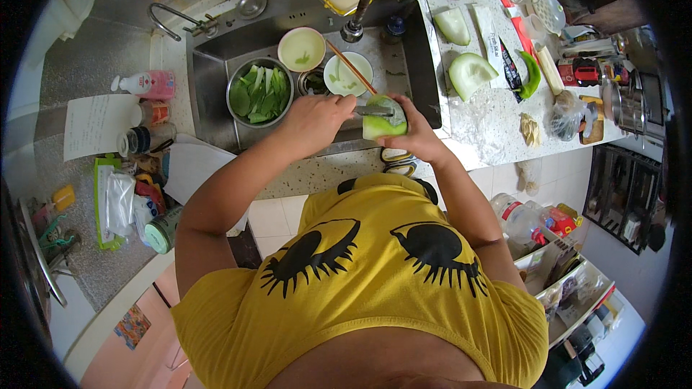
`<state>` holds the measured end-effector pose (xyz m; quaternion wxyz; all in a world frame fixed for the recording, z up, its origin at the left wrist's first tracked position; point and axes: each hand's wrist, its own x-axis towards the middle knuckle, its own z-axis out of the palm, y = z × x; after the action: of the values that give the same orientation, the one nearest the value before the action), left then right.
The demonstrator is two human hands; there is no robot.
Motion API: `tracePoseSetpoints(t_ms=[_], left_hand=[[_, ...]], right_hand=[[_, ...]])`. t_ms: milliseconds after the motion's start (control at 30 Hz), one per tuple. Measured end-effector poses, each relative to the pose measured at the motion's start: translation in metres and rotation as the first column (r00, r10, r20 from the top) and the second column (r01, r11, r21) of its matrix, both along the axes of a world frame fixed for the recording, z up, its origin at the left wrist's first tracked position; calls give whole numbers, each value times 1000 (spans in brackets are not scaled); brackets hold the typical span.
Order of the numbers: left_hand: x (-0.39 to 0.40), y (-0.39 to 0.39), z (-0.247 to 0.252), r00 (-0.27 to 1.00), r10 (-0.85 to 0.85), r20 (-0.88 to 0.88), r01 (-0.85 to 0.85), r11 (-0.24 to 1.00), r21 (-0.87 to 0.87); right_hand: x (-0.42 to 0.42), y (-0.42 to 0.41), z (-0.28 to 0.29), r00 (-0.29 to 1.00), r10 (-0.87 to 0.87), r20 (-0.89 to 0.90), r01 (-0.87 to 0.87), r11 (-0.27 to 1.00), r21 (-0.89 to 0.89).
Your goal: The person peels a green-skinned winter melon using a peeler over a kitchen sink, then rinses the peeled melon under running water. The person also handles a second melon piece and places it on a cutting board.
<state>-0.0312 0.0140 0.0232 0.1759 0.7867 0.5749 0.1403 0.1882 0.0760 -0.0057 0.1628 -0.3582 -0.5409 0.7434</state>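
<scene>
My left hand (323, 119) grips a small metal-bladed peeler or knife (374, 111); which one I cannot tell. Its blade lies against a chunk of pale green melon (385, 128), likely winter melon, with some darker, whitish skin. My right hand (417, 132) holds this chunk from the right side, over the front edge of the steel sink (213, 73). Just beyond it, chopsticks (351, 66) rest across a white bowl (348, 55) with water and green scraps. A pink-rimmed bowl (301, 29) holds cloudy liquid and a scrap. Leafy greens (260, 94) fill a steel bowl (260, 126).
The faucet (354, 27) hangs over the sink. On the right counter lie two melon pieces (453, 26), a green pepper (531, 73) and packets. Scissors (399, 162) lie at the counter edge before me. At left stand a pink pump bottle (154, 85) and jars (151, 138).
</scene>
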Motion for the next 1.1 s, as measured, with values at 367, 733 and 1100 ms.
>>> tracePoseSetpoints(t_ms=[367, 733, 1100], left_hand=[[-2, 1, -1, 999, -33, -17, 33, 999, 22], [3, 0, -5, 994, 77, -77, -80, 996, -40], [-2, 14, 1, 999, -46, -26, 44, 998, -42]], right_hand=[[5, 7, -4, 994, 105, 29, -103, 992, -69], [-4, -4, -22, 982, -126, 138, 52, 893, 446], [6, 11, -3, 995, 103, -13, -103, 993, -53]])
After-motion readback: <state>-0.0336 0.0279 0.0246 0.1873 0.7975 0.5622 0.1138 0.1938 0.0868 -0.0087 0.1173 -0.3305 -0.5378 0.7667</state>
